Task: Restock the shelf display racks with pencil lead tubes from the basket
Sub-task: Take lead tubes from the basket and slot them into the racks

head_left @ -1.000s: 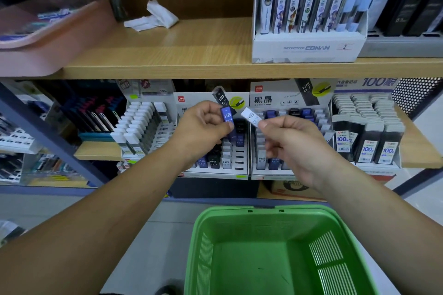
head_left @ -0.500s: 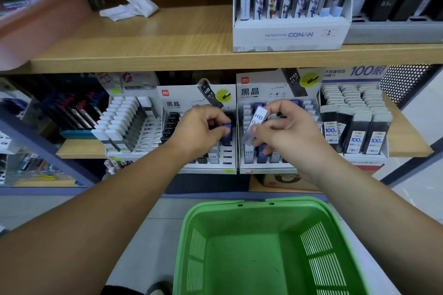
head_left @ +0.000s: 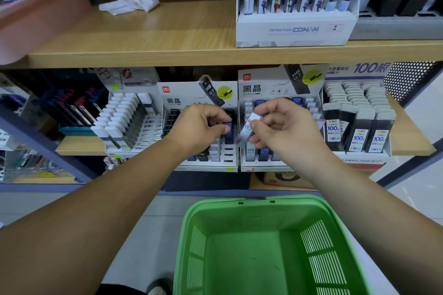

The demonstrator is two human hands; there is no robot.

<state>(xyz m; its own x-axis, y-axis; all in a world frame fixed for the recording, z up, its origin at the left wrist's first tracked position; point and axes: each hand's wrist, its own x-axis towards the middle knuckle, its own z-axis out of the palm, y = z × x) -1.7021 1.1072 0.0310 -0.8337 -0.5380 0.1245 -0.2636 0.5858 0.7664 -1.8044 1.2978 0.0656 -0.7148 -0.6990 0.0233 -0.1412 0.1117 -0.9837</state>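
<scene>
Checker: Which step is judged to be in hand?

Stocker: Slotting. A blue tube is pinched in the grip of the left hand and is held at the left rack, beyond the far left corner of the green basket; whether it is seated in a slot cannot be told. A pale tube is grasped, tilted, in the grip of the right hand, in front of the right rack, beyond the basket's far rim.

Checker: What is called for next?

Stocker: Each tube is probably to be stood upright and pressed down into a free slot. No tube is seen in the basket's shown part, so little is judged left.
</scene>
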